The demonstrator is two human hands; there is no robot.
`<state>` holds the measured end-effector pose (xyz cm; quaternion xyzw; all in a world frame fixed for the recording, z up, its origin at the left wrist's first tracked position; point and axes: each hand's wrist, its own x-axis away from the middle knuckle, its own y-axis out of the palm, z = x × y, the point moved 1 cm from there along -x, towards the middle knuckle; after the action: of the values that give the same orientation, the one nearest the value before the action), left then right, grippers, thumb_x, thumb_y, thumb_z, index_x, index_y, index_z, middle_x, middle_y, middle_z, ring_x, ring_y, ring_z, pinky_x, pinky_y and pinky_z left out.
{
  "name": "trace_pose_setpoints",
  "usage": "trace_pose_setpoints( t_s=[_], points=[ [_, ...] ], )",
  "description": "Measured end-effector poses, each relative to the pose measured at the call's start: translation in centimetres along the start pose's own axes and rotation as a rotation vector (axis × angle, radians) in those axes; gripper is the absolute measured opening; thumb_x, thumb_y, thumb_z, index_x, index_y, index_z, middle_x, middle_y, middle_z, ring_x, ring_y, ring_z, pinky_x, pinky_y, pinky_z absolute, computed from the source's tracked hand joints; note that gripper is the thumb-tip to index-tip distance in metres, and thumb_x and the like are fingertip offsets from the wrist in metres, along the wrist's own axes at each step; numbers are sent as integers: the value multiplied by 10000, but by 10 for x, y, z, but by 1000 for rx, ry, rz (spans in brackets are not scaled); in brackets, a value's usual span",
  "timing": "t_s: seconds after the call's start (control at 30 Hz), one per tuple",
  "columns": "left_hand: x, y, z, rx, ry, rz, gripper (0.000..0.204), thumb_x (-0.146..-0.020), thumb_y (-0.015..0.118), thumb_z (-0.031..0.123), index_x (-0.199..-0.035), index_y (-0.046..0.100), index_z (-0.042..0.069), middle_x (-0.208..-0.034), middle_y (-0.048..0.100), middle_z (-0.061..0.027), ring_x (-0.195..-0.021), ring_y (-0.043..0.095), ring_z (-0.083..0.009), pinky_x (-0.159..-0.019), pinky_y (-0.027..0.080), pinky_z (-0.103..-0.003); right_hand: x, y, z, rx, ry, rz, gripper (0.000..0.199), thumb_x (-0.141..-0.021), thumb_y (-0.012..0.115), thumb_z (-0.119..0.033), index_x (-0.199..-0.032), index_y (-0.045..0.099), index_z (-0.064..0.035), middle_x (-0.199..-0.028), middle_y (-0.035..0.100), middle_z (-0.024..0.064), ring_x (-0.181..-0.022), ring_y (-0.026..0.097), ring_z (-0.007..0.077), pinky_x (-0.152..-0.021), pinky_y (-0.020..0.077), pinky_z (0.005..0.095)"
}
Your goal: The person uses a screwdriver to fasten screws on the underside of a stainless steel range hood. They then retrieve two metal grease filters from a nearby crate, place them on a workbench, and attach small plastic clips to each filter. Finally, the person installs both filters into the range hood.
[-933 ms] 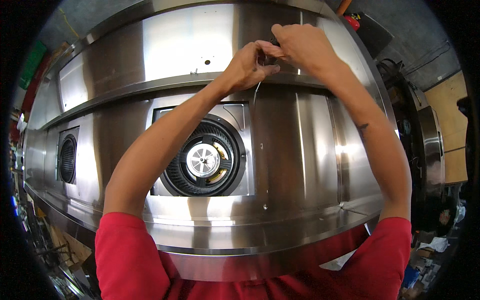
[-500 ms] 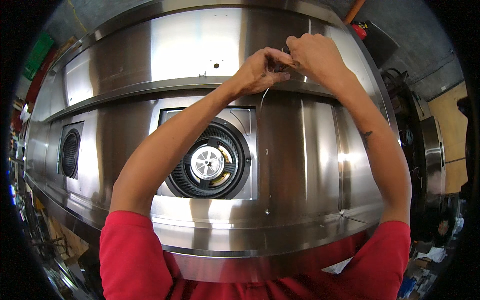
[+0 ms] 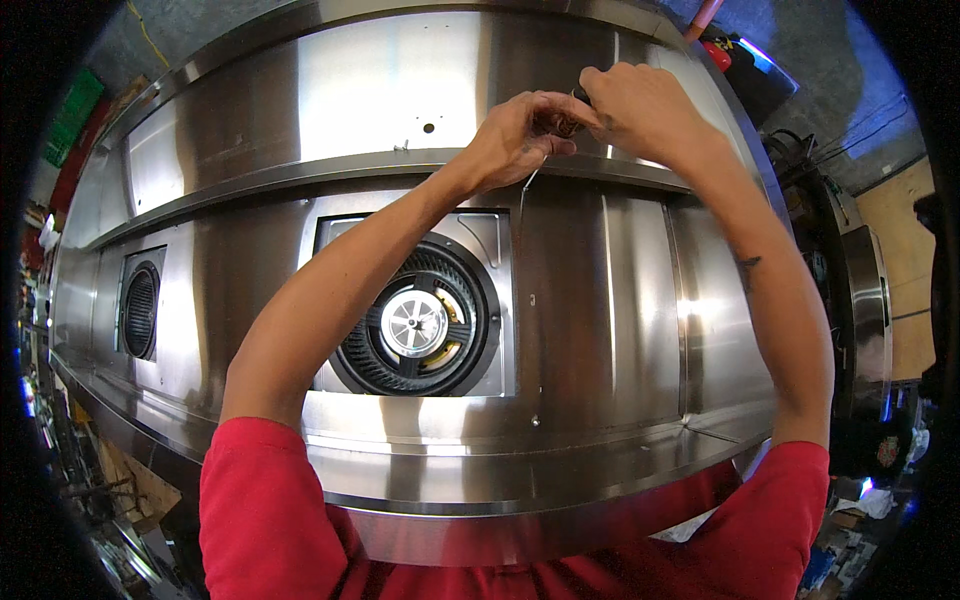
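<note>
Steel hood [image 3: 400, 90] fills view; grip point on upper panel, right of centre. Round fan [image 3: 415, 322] below-left of grip, second fan [image 3: 140, 310] farther left. Both arms raised, extended forward, red sleeves at shoulders. Left hand [image 3: 520, 135] fingers pinched together at grip point. Right hand [image 3: 645, 110] curled over small dark tool [image 3: 578, 97], touching left fingertips. Thin wire [image 3: 524, 190] hangs just below grip.

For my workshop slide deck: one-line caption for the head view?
Left hand and right hand meet at the upper panel of a curved stainless-steel hood, above its round black fan.
</note>
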<state>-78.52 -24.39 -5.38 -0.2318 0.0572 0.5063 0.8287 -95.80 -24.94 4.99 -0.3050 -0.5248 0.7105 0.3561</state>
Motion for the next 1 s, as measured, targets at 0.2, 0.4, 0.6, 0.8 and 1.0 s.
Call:
trace_pose_setpoints(
  t_s=[0.2,0.4,0.6,0.8,1.0],
  points=[
    [-14,-14,-22,-189,-58,-78,457,-1040,707,249,-1375,612,-46,-1263,715,-214,-1247,672,-297,-1057,552,-459,-3,11,23,-163,-396,290,383,-1029,688,-379,-1145,629,-19,-1064,733,187,-946,716,376,-797,570,448],
    [-7,9,-2,-172,89,50,300,-991,706,72,-1270,617,6,-1143,651,-123,-1045,665,-261,-1081,510,-421,4,15,7,58,-6,130,616,-1078,494,-585,-1032,676,2,-952,741,270,-896,755,449,-790,619,529],
    [-14,-23,-22,-222,1,-135,405,-1048,690,250,-1365,622,8,-1250,738,-164,-1190,702,-300,-1090,546,-471,-3,7,29,-217,-495,248,499,-1074,572,-516,-1183,616,-32,-1011,725,191,-918,719,400,-810,568,502],
    [-7,-2,-11,-220,25,3,390,-1012,693,42,-1371,541,17,-1166,698,-144,-1139,705,-252,-1063,544,-426,-4,6,1,46,-6,160,776,-1080,415,-648,-772,792,-44,-841,757,240,-877,776,417,-795,621,516],
    [-14,-39,-26,-240,-103,-193,459,-1032,711,224,-1416,611,-9,-1389,686,-208,-1344,640,-297,-1157,499,-494,1,0,18,-274,-408,196,366,-1044,643,-355,-1221,598,-38,-1089,696,221,-992,710,391,-838,567,484]
  ],
)
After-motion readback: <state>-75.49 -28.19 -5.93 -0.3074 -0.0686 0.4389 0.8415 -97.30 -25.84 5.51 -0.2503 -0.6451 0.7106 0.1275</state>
